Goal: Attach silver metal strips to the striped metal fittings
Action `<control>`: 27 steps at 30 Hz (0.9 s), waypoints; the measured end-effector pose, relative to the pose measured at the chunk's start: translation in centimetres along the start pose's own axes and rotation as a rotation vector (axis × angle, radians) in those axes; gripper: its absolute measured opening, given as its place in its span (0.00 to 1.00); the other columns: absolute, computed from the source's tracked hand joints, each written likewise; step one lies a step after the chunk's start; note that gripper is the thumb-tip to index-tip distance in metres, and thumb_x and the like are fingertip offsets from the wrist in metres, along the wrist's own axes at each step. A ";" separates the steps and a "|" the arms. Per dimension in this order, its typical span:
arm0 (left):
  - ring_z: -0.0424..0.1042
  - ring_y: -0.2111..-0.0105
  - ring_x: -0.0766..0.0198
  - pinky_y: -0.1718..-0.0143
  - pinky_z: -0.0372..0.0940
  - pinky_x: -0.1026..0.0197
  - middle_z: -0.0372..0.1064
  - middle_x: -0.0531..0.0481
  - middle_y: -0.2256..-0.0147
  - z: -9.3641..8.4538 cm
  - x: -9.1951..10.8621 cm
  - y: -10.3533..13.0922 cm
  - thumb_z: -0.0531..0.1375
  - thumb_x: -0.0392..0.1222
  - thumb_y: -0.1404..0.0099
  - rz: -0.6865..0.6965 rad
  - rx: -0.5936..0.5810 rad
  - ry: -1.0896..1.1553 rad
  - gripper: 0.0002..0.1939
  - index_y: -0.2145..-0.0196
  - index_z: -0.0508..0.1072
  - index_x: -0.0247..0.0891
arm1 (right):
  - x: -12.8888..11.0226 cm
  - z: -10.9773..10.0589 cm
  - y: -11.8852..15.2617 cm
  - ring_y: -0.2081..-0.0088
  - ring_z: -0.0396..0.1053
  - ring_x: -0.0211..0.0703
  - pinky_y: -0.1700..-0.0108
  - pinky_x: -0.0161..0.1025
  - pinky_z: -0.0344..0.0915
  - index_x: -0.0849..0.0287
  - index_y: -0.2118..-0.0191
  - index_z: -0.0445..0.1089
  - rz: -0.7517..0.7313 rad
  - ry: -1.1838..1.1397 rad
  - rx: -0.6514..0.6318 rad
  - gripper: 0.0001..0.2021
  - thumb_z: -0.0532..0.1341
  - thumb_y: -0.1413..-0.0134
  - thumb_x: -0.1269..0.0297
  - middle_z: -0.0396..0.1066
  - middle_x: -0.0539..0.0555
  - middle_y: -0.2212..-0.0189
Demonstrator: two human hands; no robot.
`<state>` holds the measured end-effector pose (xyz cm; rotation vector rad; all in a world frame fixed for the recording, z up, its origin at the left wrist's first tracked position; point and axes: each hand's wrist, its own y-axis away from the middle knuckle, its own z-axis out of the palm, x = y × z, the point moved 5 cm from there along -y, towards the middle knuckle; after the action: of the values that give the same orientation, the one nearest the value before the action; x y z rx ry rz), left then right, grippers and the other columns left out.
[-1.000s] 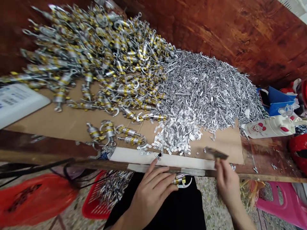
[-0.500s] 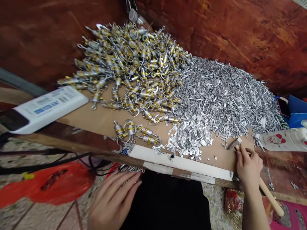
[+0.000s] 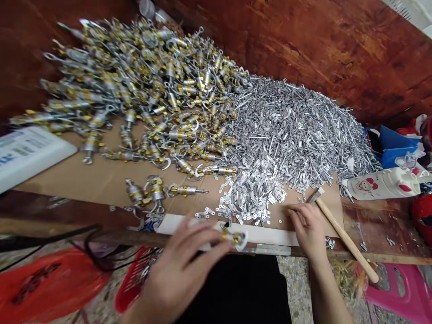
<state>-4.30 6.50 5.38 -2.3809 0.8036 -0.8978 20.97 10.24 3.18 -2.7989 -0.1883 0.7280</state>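
My left hand point(image 3: 189, 261), blurred, is closed around a metal hook fitting point(image 3: 240, 238) with a yellow band and a curved hook end; it is above the bench's front edge. My right hand point(image 3: 308, 227) rests low over the cardboard with loosely bent fingers apart, and nothing shows in them. Just right of it lies a hammer point(image 3: 347, 238) with a wooden handle, its head on the cardboard and its handle end past the bench edge. Small flat metal plates with holes point(image 3: 253, 198) lie heaped in front of my hands. Several similar hook fittings point(image 3: 157, 191) lie to the left.
Behind is a big heap of yellow-banded fittings point(image 3: 151, 85), beside a mound of loose pins and plates point(image 3: 297, 130). A white bottle point(image 3: 381, 184) lies at the right, and a white box-like object point(image 3: 30, 153) at the left. Below are a red basket point(image 3: 126, 288) and a pink stool point(image 3: 401, 288).
My left hand has risen from my lap to the bench edge and now holds a hook fitting. My right hand has let go of the hammer and moved left. The view has shifted right.
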 end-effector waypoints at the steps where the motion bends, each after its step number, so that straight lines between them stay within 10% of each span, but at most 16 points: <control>1: 0.68 0.57 0.62 0.47 0.60 0.51 0.69 0.49 0.64 0.6 1.2 0.2 0.52 0.27 0.38 0.000 -0.009 0.081 0.13 0.61 0.72 0.38 | -0.4 0.7 -0.6 0.64 0.63 0.43 0.61 0.40 0.60 0.56 0.66 0.69 0.011 -0.009 -0.042 0.05 0.56 0.43 0.66 0.69 0.51 0.69; 10: 0.70 0.63 0.70 0.61 0.67 0.71 0.68 0.48 0.64 3.6 3.0 1.4 0.49 0.28 0.35 -0.170 0.028 0.232 0.13 0.63 0.73 0.38 | -2.5 4.0 -3.1 0.67 0.58 0.48 0.63 0.43 0.56 0.59 0.69 0.69 -0.110 0.325 -0.078 0.05 0.57 0.45 0.69 0.67 0.55 0.71; 14: 0.72 0.66 0.70 0.63 0.68 0.71 0.70 0.50 0.66 3.3 2.9 1.0 0.50 0.31 0.34 -0.221 0.006 0.213 0.12 0.64 0.72 0.39 | -3.3 2.6 -2.0 0.65 0.59 0.46 0.63 0.42 0.57 0.61 0.67 0.65 -0.137 0.138 -0.008 0.07 0.51 0.42 0.71 0.66 0.56 0.69; 22: 0.72 0.63 0.67 0.59 0.68 0.67 0.73 0.48 0.65 3.1 4.2 0.0 0.52 0.31 0.35 -0.122 0.072 0.129 0.11 0.55 0.68 0.33 | -9.3 -0.3 3.9 0.67 0.61 0.40 0.64 0.38 0.61 0.60 0.58 0.65 -0.380 -0.148 -0.291 0.09 0.51 0.41 0.73 0.68 0.54 0.68; 27: 0.72 0.67 0.69 0.64 0.68 0.70 0.71 0.49 0.68 3.1 4.2 -0.2 0.51 0.30 0.35 -0.151 0.060 0.236 0.09 0.62 0.71 0.36 | -8.5 -0.5 3.9 0.66 0.64 0.38 0.64 0.35 0.63 0.57 0.60 0.66 -0.296 -0.306 -0.335 0.07 0.53 0.41 0.72 0.69 0.52 0.68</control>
<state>0.52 4.58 5.25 -2.3359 0.6778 -1.2645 14.07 4.80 6.51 -2.8437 -0.8306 1.1312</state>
